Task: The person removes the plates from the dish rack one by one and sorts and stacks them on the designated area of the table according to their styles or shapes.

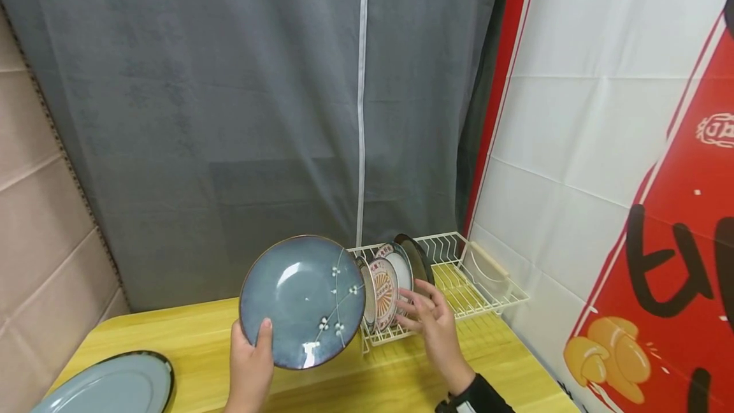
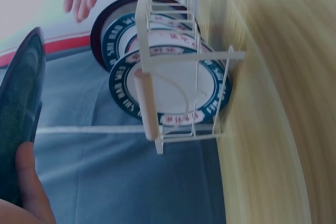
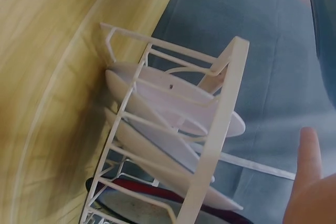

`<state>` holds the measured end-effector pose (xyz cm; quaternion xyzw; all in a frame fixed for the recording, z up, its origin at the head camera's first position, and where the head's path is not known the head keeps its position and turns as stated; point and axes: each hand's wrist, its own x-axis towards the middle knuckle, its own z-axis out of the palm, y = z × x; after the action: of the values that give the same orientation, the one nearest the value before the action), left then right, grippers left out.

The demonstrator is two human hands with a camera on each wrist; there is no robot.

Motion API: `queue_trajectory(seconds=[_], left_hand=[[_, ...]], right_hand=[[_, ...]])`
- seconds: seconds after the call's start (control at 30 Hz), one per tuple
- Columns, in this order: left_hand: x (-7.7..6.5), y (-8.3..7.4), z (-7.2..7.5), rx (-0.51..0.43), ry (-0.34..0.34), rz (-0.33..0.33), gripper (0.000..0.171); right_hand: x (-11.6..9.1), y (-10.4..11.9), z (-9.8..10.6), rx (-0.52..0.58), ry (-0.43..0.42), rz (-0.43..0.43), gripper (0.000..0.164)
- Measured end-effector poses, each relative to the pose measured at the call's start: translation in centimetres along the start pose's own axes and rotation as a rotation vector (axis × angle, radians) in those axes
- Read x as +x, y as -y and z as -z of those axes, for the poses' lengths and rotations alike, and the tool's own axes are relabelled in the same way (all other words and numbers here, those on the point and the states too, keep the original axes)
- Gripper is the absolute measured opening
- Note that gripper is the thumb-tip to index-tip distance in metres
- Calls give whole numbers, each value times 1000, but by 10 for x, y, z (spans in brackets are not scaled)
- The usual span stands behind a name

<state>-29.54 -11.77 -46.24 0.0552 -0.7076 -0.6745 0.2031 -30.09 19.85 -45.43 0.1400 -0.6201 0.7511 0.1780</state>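
A round blue-grey plate (image 1: 304, 304) with a white blossom pattern is held up above the table, its face toward the head camera. My left hand (image 1: 251, 362) grips it at its lower left rim, thumb on the front. Close to the plates in a cream wire dish rack (image 1: 487, 295) is my right hand (image 1: 431, 330), fingers spread and holding nothing. Several plates stand on edge in the rack, among them a patterned plate (image 1: 383, 295) and a dark plate (image 1: 421, 260). In the left wrist view a white plate with a lettered green rim (image 2: 170, 90) stands nearest the rack's end.
An oval blue-grey dish (image 1: 115, 384) with a dark rim lies at the table's left front, cut off by the frame. The rack rests on a yellow wood-grain table (image 1: 201, 330). Behind hangs a grey curtain (image 1: 229, 113); a red and white printed sheet (image 1: 550, 145) closes the right side.
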Motion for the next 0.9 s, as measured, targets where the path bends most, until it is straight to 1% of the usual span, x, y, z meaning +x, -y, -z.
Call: queue_trajectory(seconds=[0.17, 0.23, 0.43, 0.53, 0.57, 0.7, 0.77, 0.83, 0.9], left_hand=[[3, 3, 17, 32, -78, 39, 51], [5, 5, 25, 23, -114, 46, 50], [10, 6, 50, 36, -215, 70, 51], [13, 7, 63, 1, -251, 81, 53], [14, 7, 67, -23, -260, 87, 54], [19, 8, 85, -62, -301, 105, 59], [22, 9, 95, -28, -320, 124, 61], [24, 10, 104, 27, -339, 147, 65], [25, 12, 114, 80, -357, 186, 67]], right_hand=[[-1, 0, 6, 10, -17, -26, 54], [-1, 0, 8, 6, -22, -36, 55], [0, 1, 16, -27, -55, -38, 56], [1, 2, 19, -22, -79, -31, 53], [2, 2, 20, -18, -83, -28, 53], [3, 4, 24, -21, -86, -19, 51], [4, 4, 27, -27, -94, -15, 45], [5, 4, 30, -29, -101, -9, 40], [5, 5, 32, -32, -112, -4, 35]])
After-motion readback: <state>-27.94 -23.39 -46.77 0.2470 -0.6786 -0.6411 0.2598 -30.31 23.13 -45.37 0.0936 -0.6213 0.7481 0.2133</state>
